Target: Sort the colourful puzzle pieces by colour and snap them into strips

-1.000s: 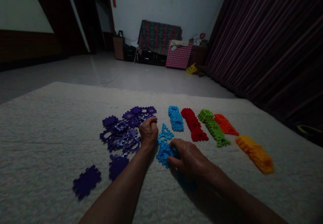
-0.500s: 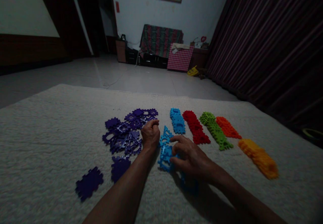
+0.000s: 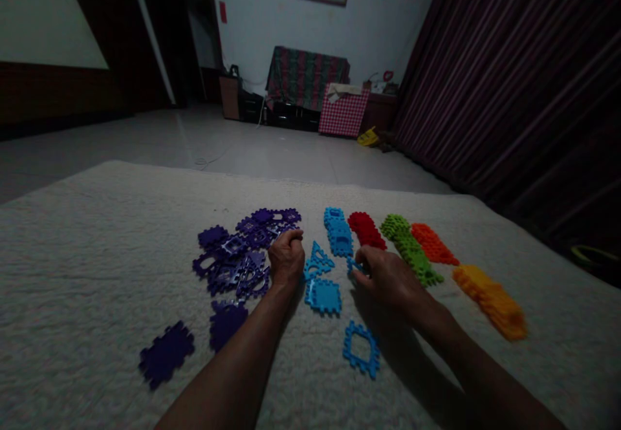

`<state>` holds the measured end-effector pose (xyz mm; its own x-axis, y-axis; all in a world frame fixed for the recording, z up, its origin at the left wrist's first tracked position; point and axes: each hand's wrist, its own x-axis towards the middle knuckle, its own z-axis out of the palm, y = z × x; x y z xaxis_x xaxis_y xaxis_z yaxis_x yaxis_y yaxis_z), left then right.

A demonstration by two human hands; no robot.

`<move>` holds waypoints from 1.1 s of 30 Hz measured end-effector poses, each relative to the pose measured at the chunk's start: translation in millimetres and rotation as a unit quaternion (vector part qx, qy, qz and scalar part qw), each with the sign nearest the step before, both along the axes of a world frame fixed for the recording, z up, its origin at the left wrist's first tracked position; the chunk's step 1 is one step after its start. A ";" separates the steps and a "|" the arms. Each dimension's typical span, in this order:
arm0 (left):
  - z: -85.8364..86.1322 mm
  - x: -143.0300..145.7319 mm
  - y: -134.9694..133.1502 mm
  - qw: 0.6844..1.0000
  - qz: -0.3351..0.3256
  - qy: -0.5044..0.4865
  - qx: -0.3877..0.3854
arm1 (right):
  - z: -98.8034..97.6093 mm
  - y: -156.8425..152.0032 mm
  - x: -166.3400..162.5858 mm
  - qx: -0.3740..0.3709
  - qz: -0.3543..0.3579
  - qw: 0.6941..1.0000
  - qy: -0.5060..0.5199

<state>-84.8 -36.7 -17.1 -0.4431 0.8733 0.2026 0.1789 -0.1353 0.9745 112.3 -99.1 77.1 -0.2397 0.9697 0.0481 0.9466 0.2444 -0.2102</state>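
Observation:
My right hand (image 3: 388, 278) pinches a light-blue toothed plastic tile (image 3: 355, 265) just above the mat, near the front end of the blue row (image 3: 338, 231). My left hand (image 3: 287, 258) is closed with its fingers curled, beside the purple tile pile (image 3: 237, 255); whatever it may hold is hidden. Between the hands lie a blue triangular-looking piece (image 3: 317, 260) and a solid blue tile (image 3: 324, 296). Closer to me, a blue frame tile (image 3: 361, 349) with an open middle lies flat.
Rows of overlapping red tiles (image 3: 367, 229), green tiles (image 3: 412, 249), orange-red tiles (image 3: 434, 244) and yellow-orange tiles (image 3: 490, 301) lie at the right. Two purple tiles, one at the front left (image 3: 167, 354), sit apart from the pile. A pale textured mat (image 3: 121, 255) lies underneath everything.
My right hand has lifted a blue tile off the loose blue pieces and moved right and slightly up with it. The solid tile and frame tile now show. My left hand stays nearly still.

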 end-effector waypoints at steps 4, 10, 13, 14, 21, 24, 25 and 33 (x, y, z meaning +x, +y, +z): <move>1.6 0.1 -0.1 1.000 -0.002 -0.002 -0.002 | 11.7 -8.5 7.1 -0.089 0.072 0.993 0.033; 4.6 -0.4 -1.8 1.000 -0.005 0.006 -0.007 | 8.2 -8.6 6.7 -0.110 0.179 0.976 0.062; 4.0 -0.4 -1.8 1.000 -0.004 0.005 0.000 | -1.0 -8.5 -1.2 -0.108 0.210 0.969 0.067; 3.8 -0.3 -1.8 1.000 -0.004 0.005 0.001 | -2.8 -8.9 -3.2 -0.104 0.210 0.970 0.064; 1.5 0.2 -1.0 1.000 -0.001 0.008 0.002 | -9.2 -3.1 2.8 -0.088 0.144 0.983 0.071; 0.0 0.5 0.3 1.000 -0.004 0.006 0.001 | -18.0 4.7 3.5 0.002 0.107 0.991 0.085; -0.1 0.5 0.5 1.000 -0.005 0.007 0.002 | -21.0 7.0 2.2 0.033 0.092 0.991 0.087; 1.9 0.3 -1.0 1.000 -0.008 0.017 -0.009 | -31.2 22.1 -12.5 0.114 0.093 0.988 0.054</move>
<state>-84.5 -37.7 -15.2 -0.4225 0.8837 0.2016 0.2098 -0.1211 0.9702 99.8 -76.9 45.9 -0.3942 0.8700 0.2962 0.8555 0.4651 -0.2274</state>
